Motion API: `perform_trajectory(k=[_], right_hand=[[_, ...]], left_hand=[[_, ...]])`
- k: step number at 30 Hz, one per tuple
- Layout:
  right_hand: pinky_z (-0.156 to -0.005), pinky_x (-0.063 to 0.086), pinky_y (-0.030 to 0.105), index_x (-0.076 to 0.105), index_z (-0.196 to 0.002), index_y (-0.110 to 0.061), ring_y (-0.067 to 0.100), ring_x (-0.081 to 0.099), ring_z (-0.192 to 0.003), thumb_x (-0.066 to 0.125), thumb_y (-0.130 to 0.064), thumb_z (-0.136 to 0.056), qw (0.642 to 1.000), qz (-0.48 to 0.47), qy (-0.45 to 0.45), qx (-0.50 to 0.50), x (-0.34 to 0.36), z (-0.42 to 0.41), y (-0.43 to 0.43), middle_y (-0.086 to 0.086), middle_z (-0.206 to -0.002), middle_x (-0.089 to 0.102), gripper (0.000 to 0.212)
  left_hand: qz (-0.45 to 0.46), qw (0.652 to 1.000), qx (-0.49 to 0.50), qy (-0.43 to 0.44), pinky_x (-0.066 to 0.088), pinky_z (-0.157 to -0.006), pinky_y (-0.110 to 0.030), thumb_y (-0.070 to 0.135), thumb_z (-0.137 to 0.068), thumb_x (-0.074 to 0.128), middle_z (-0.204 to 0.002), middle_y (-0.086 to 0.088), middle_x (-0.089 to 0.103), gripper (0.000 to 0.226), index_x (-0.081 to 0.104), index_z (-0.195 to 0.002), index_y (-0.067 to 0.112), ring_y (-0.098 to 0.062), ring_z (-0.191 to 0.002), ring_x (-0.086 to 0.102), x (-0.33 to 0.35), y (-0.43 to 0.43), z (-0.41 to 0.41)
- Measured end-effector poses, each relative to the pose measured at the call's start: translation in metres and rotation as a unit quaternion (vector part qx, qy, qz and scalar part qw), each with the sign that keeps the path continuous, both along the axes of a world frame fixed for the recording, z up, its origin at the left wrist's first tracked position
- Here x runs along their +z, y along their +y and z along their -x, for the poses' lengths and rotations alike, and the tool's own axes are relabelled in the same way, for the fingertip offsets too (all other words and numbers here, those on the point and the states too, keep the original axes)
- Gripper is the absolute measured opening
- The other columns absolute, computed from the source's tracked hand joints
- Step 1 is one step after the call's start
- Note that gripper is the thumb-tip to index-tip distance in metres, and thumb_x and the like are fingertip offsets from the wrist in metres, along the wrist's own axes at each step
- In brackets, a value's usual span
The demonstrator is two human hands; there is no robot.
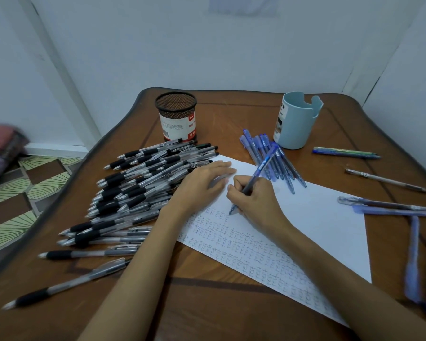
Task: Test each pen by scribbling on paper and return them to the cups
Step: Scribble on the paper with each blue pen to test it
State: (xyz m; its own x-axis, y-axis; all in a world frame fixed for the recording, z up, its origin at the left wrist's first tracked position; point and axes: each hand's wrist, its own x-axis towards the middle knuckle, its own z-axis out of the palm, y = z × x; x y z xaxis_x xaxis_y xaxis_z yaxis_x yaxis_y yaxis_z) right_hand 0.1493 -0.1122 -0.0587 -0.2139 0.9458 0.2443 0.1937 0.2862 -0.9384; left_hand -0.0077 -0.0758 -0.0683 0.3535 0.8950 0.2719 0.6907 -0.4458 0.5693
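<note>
Paper first: a white sheet (317,217) lies aslant on the brown wooden table (219,303), its near part filled with rows of small blue marks. The left hand (202,183) rests flat on its far corner, fingers straight, pinning it down. The right hand (253,203) pinches a slim blue plastic pen (261,169) in a writing grip, low on the barrel, with the tip down at the end of the marked rows.

Such a pen should be light, stiff and rather smooth. A hold near the tip suits scribbling; mid-barrel would serve better for dropping it upright into a cup.

Both cups stand at the far side, well apart: a black wire-mesh cup (176,116) behind a heap of clear pens with black grips (133,193), and a pale blue plastic cup (295,121) just beside a fan of blue pens (268,153).

Fingers hide the pen's lower barrel, so the tip seems to touch the paper but I cannot be sure. Neither cup shows its bottom, and the pens at the right edge are blurred and partly cut off.
</note>
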Motion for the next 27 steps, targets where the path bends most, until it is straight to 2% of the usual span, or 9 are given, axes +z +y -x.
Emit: perform_trajectory(k=[2, 5, 7, 10, 12, 16, 19, 24, 27], right_hand=[[-0.049, 0.032, 0.029, 0.040, -0.053, -0.005, 0.018, 0.036, -0.047, 0.062, -0.014, -0.089, 1.000, 0.001, -0.001, 0.000, 0.002, 0.000, -0.001, 0.008, -0.048, 0.037, 0.043], [-0.045, 0.033, 0.015, 0.043, -0.054, -0.011, 0.007, 0.037, -0.041, 0.056, -0.036, -0.090, 0.995, 0.083, 0.061, -0.005, 0.010, -0.004, 0.001, -0.001, -0.048, 0.038, 0.046], [-0.041, 0.030, 0.014, 0.046, -0.061, -0.013, 0.004, 0.033, -0.040, 0.050, -0.035, -0.094, 0.986, 0.137, 0.092, -0.008, 0.013, -0.009, 0.006, -0.004, -0.048, 0.037, 0.039], [-0.035, 0.026, 0.016, 0.052, -0.101, -0.020, 0.005, 0.028, -0.036, 0.054, -0.024, -0.093, 0.981, 0.146, 0.126, 0.014, 0.015, -0.014, 0.010, -0.008, -0.044, 0.034, 0.009], [-0.032, 0.025, 0.016, 0.047, -0.117, -0.023, 0.005, 0.027, -0.034, 0.051, -0.030, -0.094, 0.974, 0.175, 0.142, 0.028, 0.015, -0.014, 0.011, -0.006, -0.045, 0.033, 0.025], [-0.030, 0.021, 0.014, 0.054, -0.094, -0.009, 0.005, 0.027, -0.033, 0.034, -0.020, -0.101, 0.931, 0.237, 0.268, 0.075, 0.017, -0.019, 0.015, -0.002, -0.047, 0.037, 0.024], [-0.030, 0.021, 0.015, 0.052, -0.092, -0.006, 0.006, 0.027, -0.033, 0.027, -0.007, -0.095, 0.888, 0.279, 0.351, 0.102, 0.019, -0.025, 0.016, 0.001, -0.048, 0.038, 0.025], [-0.030, 0.023, 0.016, 0.051, -0.078, -0.011, 0.005, 0.025, -0.034, 0.036, -0.041, -0.094, 0.856, 0.312, 0.394, 0.122, 0.021, -0.029, 0.017, -0.002, -0.045, 0.027, 0.037], [-0.031, 0.023, 0.013, 0.057, -0.095, -0.011, 0.003, 0.027, -0.037, 0.044, -0.030, -0.088, 0.854, 0.292, 0.420, 0.096, 0.021, -0.030, 0.018, -0.003, -0.050, 0.034, 0.023]], left_hand=[[0.006, 1.000, -0.003, -0.006, 0.038, -0.106, -0.031, 0.015, -0.094, 0.052, -0.139, 0.005, 0.051, 0.033, 0.060, -0.126, 0.020, -0.007, -0.130, 0.043, 0.000, 0.000, 0.000], [0.002, 1.000, -0.008, 0.001, 0.041, -0.101, -0.029, 0.019, -0.096, 0.048, -0.138, 0.005, 0.052, 0.033, 0.059, -0.127, 0.020, -0.011, -0.124, 0.050, 0.001, -0.001, 0.000], [0.000, 1.000, -0.008, 0.006, 0.040, -0.105, -0.033, 0.018, -0.096, 0.047, -0.139, 0.004, 0.052, 0.035, 0.059, -0.128, 0.020, -0.010, -0.128, 0.046, 0.002, -0.002, 0.000], [-0.001, 1.000, -0.008, 0.007, 0.038, -0.107, -0.035, 0.015, -0.096, 0.049, -0.140, 0.005, 0.049, 0.035, 0.057, -0.129, 0.022, -0.009, -0.132, 0.042, 0.002, -0.002, -0.001], [-0.002, 1.000, -0.007, 0.008, 0.037, -0.107, -0.034, 0.016, -0.097, 0.048, -0.141, 0.006, 0.049, 0.034, 0.057, -0.129, 0.022, -0.008, -0.132, 0.041, 0.001, -0.003, 0.000], [0.000, 1.000, -0.006, 0.012, 0.034, -0.108, -0.028, 0.017, -0.097, 0.047, -0.142, 0.007, 0.048, 0.033, 0.059, -0.128, 0.022, -0.006, -0.133, 0.039, 0.002, -0.003, -0.001], [-0.001, 1.000, -0.006, 0.012, 0.033, -0.109, -0.026, 0.016, -0.097, 0.047, -0.142, 0.007, 0.047, 0.033, 0.058, -0.128, 0.023, -0.005, -0.133, 0.038, 0.002, -0.002, 0.000], [-0.001, 1.000, -0.005, 0.008, 0.032, -0.110, -0.026, 0.018, -0.097, 0.048, -0.141, 0.009, 0.047, 0.033, 0.058, -0.128, 0.023, -0.004, -0.134, 0.037, 0.000, -0.001, 0.000], [0.001, 1.000, -0.006, 0.014, 0.029, -0.110, -0.022, 0.019, -0.097, 0.048, -0.142, 0.010, 0.046, 0.033, 0.057, -0.129, 0.024, -0.003, -0.134, 0.035, 0.001, -0.001, 0.000]])
